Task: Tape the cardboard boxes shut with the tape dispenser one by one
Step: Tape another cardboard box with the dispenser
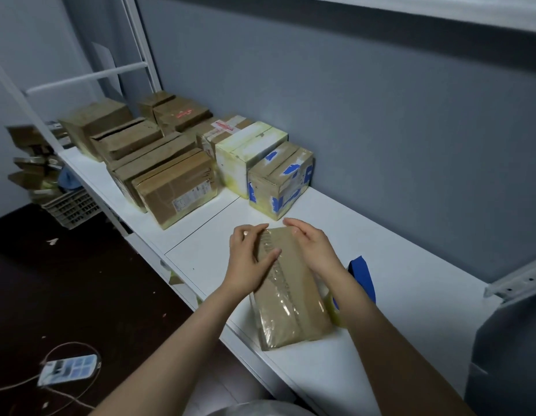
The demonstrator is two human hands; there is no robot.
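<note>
A flat brown cardboard box [290,304] lies on the white table [396,265] in front of me, with a strip of clear tape running along its top seam. My left hand [248,259] rests on the box's left side, fingers stretched over the tape at the far end. My right hand [312,247] lies with straight fingers on the far right edge of the same box. A blue tape dispenser [363,277] stands on the table just right of the box, partly hidden behind my right forearm.
Several cardboard boxes [176,187] crowd the far left of the table, among them a white-and-yellow one [248,154] and one with blue tape scraps [278,181]. A grey wall runs behind. A plastic crate [71,208] and a power strip [68,369] lie on the dark floor at left.
</note>
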